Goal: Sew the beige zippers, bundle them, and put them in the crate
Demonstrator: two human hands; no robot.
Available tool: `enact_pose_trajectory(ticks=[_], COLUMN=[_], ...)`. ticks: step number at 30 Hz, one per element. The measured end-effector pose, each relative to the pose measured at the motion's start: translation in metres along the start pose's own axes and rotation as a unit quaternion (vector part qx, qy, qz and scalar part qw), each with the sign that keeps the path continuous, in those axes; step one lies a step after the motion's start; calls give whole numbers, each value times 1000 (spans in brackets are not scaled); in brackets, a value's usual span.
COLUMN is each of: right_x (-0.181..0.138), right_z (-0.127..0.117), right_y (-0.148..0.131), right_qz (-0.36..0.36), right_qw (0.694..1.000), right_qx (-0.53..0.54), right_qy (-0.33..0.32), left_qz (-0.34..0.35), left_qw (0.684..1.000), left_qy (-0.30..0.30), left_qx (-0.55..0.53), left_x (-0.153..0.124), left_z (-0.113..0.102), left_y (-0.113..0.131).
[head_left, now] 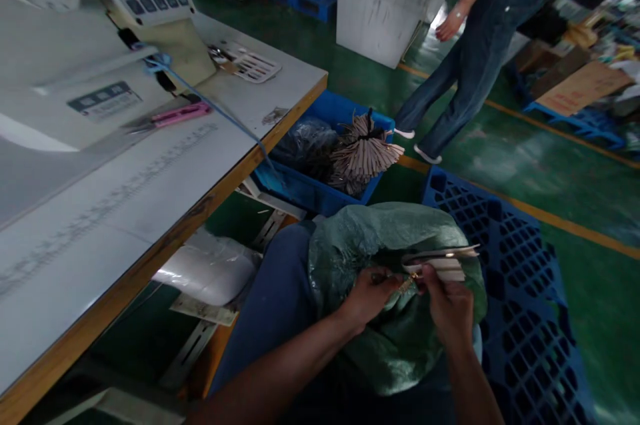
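Note:
My right hand (453, 308) is closed around a small bundle of pale, flat strips (447, 270), with the thumb pressed on top. A darker looped strip (440, 254) sticks out above the bundle toward the right. My left hand (370, 295) pinches at a small gold-coloured metal piece (408, 283), which lies between the two hands against the strips. Its exact kind is too small to make out. Both hands are over the mouth of a green woven sack (345, 238), whose rim is rolled outward. The inside of the sack is dark and mostly hidden.
At left stands a white worktable (150, 192) with a sewing machine (60, 65) and pink-handled snips (183, 114). A blue crate (320, 202) holds a tied bundle of strips (367, 152). To the right lies a blue pallet (520, 318). A person (480, 52) stands beyond.

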State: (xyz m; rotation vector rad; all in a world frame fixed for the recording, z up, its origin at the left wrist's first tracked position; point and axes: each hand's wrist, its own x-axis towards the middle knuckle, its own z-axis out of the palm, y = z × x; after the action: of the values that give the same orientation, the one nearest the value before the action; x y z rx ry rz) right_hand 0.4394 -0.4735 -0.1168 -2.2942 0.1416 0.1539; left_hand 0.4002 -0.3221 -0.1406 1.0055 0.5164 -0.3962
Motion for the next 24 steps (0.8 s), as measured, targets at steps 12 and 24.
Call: enact_pose_trajectory(ticks=[12, 24], right_x=[-24, -56], right_z=[-47, -39], right_y=[-21, -33], right_qz=[-17, -342], right_qw=[995, 918], right_qx=[52, -189], right_qy=[-82, -58], left_qz=[17, 30], left_qw=[1000, 999], left_qy=[12, 25], left_qx=[-15, -28], left_x=[-32, -45], left_z=[1, 22], left_y=[-6, 5])
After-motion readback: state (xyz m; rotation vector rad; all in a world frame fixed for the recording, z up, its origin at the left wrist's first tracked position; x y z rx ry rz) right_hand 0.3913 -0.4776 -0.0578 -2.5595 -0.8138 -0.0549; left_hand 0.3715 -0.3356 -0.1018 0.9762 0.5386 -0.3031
